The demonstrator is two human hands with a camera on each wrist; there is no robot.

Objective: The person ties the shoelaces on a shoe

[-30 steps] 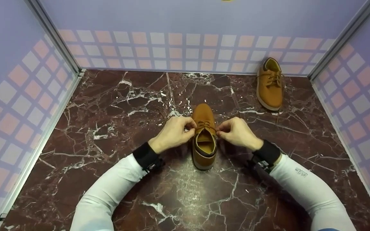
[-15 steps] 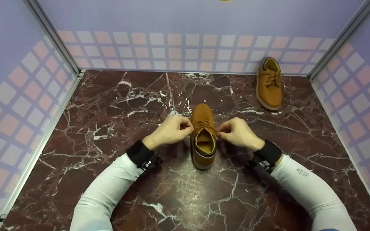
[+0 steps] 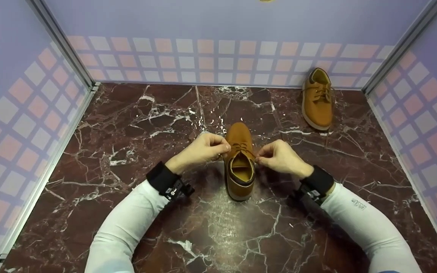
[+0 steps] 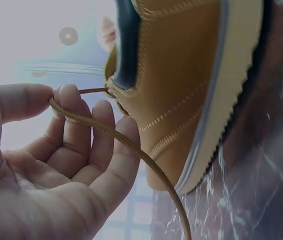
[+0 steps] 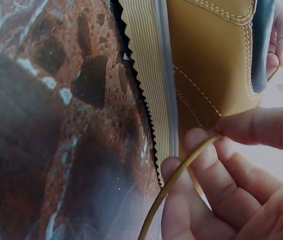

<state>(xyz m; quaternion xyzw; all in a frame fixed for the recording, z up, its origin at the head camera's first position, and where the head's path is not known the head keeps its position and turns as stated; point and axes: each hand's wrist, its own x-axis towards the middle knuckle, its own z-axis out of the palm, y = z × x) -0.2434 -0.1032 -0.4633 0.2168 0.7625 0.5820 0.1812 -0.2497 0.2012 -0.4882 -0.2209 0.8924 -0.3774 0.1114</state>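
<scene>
A tan lace-up shoe (image 3: 239, 132) stands on the floor between the hands, toe pointing away. The left hand (image 3: 203, 150) pinches one brown shoelace (image 4: 126, 141) between thumb and index finger; in the left wrist view the lace runs taut to the top eyelet and its loose end hangs across the fingers. On the other side, the right hand (image 3: 279, 157) pinches the other lace end (image 5: 181, 167) close against the shoe's side. Its tail trails down past the fingers in the right wrist view. Crossed laces (image 3: 240, 147) lie over the tongue.
A matching tan shoe (image 3: 319, 104) with tied laces stands at the back right, its heel by the wall. The dark red marbled floor (image 3: 135, 235) is bounded by lilac panels with pink and white squares (image 3: 218, 62) on three sides.
The left hand has shifted slightly left and its wrist has turned a little, still pinching the lace. The right hand and the shoe have hardly moved.
</scene>
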